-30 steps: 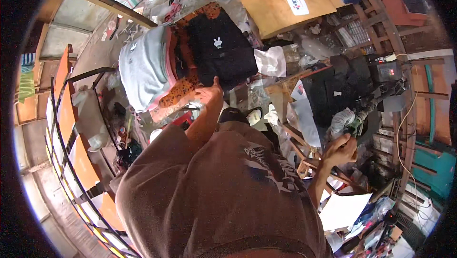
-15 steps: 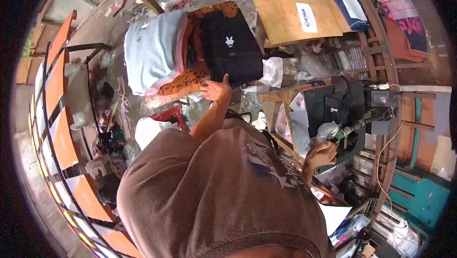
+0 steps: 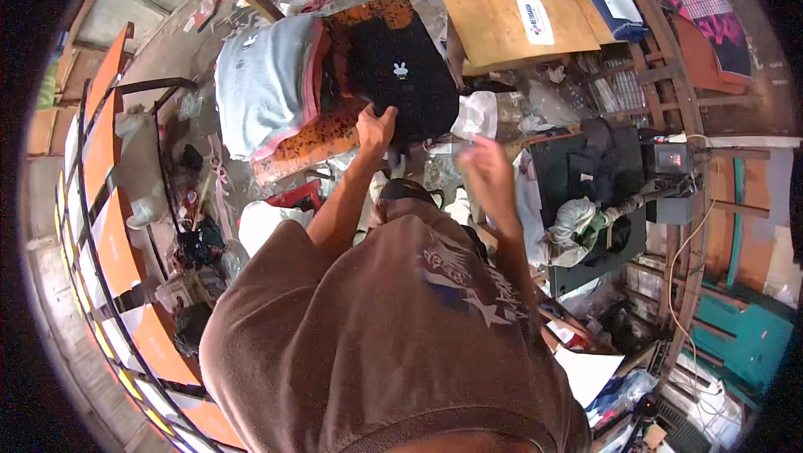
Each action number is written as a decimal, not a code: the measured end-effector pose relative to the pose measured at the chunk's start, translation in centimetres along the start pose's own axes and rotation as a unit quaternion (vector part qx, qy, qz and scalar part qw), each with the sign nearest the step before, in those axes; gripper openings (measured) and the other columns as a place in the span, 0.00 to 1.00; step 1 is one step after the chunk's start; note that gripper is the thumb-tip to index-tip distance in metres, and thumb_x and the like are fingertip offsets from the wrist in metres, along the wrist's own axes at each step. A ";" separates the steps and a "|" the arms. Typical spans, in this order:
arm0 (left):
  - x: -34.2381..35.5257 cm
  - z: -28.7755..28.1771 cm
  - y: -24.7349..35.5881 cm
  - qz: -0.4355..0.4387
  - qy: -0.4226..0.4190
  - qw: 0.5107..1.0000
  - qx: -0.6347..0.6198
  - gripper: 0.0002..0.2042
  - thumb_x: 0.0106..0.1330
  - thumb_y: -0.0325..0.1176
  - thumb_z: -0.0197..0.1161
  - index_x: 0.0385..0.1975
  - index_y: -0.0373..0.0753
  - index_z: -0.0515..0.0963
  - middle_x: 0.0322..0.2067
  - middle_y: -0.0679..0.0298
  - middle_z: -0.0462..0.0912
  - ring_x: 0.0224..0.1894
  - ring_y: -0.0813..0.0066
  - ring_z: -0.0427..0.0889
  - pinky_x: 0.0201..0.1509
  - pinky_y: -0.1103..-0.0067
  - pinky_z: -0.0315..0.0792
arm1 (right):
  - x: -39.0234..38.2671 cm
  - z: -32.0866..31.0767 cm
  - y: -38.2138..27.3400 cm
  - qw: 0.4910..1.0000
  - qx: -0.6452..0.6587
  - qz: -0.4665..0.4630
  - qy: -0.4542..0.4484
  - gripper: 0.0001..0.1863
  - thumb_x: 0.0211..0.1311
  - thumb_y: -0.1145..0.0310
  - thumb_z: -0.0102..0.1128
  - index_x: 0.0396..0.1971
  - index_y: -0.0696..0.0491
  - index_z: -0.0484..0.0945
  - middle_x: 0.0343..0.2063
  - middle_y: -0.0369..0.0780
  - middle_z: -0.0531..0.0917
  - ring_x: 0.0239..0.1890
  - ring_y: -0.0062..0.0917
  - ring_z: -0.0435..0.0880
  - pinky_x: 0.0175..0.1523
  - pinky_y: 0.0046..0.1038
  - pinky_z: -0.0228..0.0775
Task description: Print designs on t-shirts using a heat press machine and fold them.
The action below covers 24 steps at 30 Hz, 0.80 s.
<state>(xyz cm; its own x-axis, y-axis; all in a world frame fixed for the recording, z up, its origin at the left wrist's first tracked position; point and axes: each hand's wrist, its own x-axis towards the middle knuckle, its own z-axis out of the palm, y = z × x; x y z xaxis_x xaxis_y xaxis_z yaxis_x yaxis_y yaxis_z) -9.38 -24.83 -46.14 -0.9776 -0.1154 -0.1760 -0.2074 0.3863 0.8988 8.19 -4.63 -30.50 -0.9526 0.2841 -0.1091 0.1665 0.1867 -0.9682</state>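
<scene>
A black cloth piece [image 3: 410, 64] with a small white rabbit print lies on a stained orange-brown board [image 3: 309, 152]. At its near edge my left hand [image 3: 376, 128] pinches the cloth between thumb and fingers. My right hand [image 3: 488, 167] is raised in the air to the right of the black cloth, apart from it. Motion smears its fingers, so their pose is unclear. A pile of light grey cloth pieces [image 3: 266, 89] with pinkish edges lies left of the black one. A crumpled white sheet or bag [image 3: 477, 115] sits just beyond my right hand.
At right stands a black flat-topped machine [image 3: 548, 181] with a cloth-wrapped handle [image 3: 577, 223] and a control box [image 3: 672, 160]. Farther back is a tan board [image 3: 493, 22] with a white label. A black metal rack [image 3: 159, 83] with orange panels [image 3: 117, 235] runs along the left.
My right hand has left the wrapped handle and swung left toward the black cloth. My left hand has shifted slightly, its thumb now at the cloth's near edge.
</scene>
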 end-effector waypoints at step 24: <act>-2.8 -3.1 15.0 0.055 -0.190 0.980 0.010 0.21 0.65 0.48 0.58 0.36 0.30 0.75 0.28 0.52 0.79 0.32 0.71 0.74 0.41 0.71 0.70 | 12.9 7.8 0.0 0.969 -0.248 -0.012 0.018 0.23 0.56 0.65 0.65 0.52 0.54 0.74 0.41 0.53 0.83 0.49 0.52 0.80 0.52 0.44 0.71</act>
<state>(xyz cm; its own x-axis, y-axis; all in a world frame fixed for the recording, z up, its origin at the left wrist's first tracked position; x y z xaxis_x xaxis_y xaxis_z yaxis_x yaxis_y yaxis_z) -9.70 -21.55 -30.89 -0.9359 0.2752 -0.2198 -0.0978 0.3964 0.9128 -6.15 -8.32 -33.63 -0.9498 0.3048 -0.0705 0.2540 0.6198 -0.7425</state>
